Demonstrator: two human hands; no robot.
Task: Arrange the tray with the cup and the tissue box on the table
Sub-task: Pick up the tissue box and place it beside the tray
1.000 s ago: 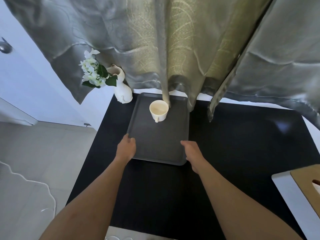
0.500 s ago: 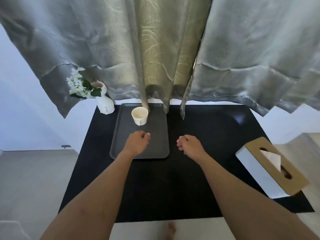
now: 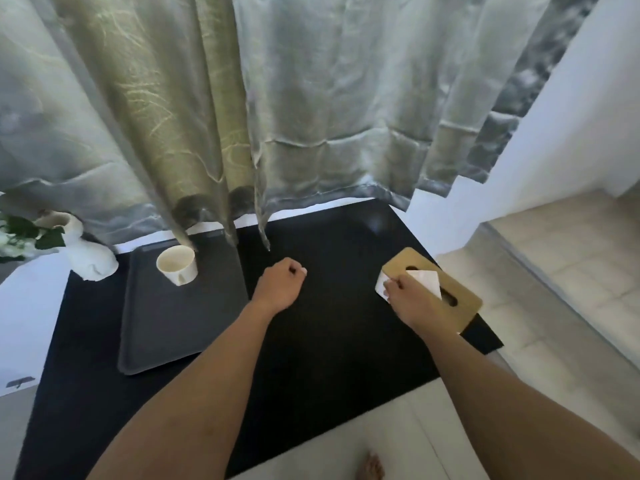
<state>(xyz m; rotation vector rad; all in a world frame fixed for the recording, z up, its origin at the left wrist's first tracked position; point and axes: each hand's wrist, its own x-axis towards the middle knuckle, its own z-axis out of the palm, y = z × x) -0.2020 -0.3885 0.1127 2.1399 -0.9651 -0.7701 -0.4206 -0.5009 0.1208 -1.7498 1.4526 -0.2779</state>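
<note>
Your right hand grips the tissue box at its near-left corner; your left hand, fisted and empty, hovers between it and the tray.

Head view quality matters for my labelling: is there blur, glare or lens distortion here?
Head view: wide-angle bending curves the curtain and the table edges; backlight through the curtain leaves the table dark, with a faint sheen at its far right corner; slight softness on the vase at the left edge; hands, cup and tissue box are readable.
</note>
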